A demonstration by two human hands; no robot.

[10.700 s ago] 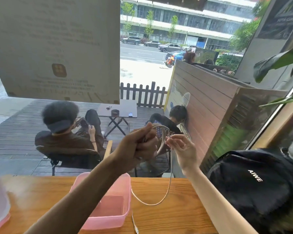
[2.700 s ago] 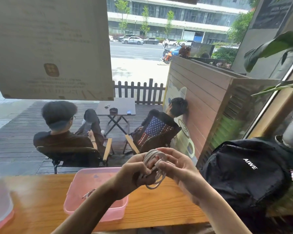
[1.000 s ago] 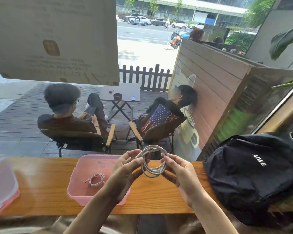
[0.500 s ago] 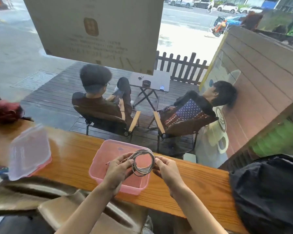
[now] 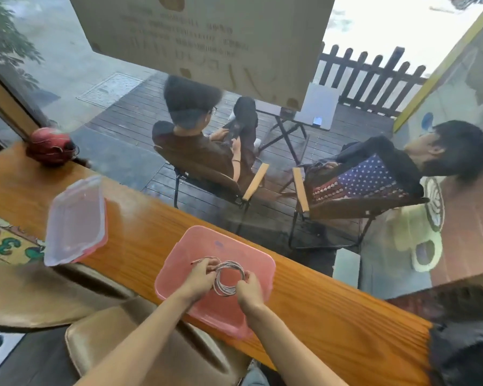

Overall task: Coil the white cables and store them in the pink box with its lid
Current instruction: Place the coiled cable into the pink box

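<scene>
The pink box [image 5: 229, 243] stands open on the wooden counter [image 5: 332, 316], near its front edge. Both my hands hold a coiled white cable [image 5: 228, 278] low inside the box. My left hand [image 5: 200, 277] pinches the coil's left side and my right hand [image 5: 248, 289] pinches its right side. A second small white cable [image 5: 205, 259] lies in the box just behind my left hand, partly hidden by it. The box's lid [image 5: 76, 218], clear with a pink rim, lies on the counter to the left, apart from the box.
A dark red bundle [image 5: 50, 146] sits at the counter's far left and a black backpack [image 5: 463, 355] at the right end. A window runs along the counter's far edge, with two seated people outside. A brown stool seat [image 5: 140, 349] is below my arms.
The two hands have carried the coil down from above the box into it. The camera has tilted further down and left, bringing the lid fully into view.
</scene>
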